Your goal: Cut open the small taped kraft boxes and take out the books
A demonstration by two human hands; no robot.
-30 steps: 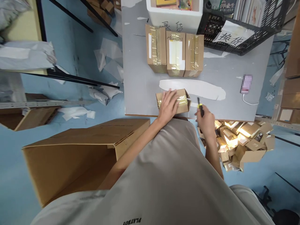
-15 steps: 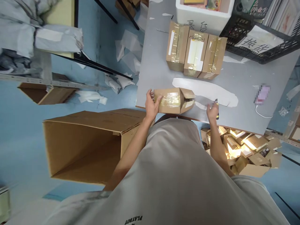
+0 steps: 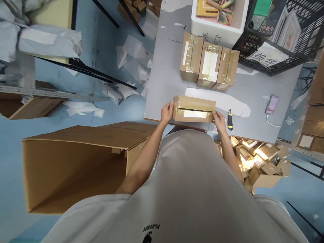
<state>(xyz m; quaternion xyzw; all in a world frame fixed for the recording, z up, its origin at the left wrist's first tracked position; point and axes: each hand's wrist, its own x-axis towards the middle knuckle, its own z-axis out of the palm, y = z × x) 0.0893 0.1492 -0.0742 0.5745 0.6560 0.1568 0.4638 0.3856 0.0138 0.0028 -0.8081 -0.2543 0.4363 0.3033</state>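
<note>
A brown cardboard box lies at the front edge of the grey table, its upper face showing a long dark seam and a white label. My left hand grips its left end, and my right hand grips its right end near the front corner. Just right of my right hand, a black and yellow utility knife rests on the table, touched by neither hand. Behind the box lies a long white paper strip.
Three taped boxes stand farther back on the table. Behind them are a white foam bin and a black crate. A phone with a cable lies right. Below are a large open carton and heaped boxes.
My right hand has let go of the utility knife onto the table and taken the box's right end. The box has been turned, so its long seam and label now show.
</note>
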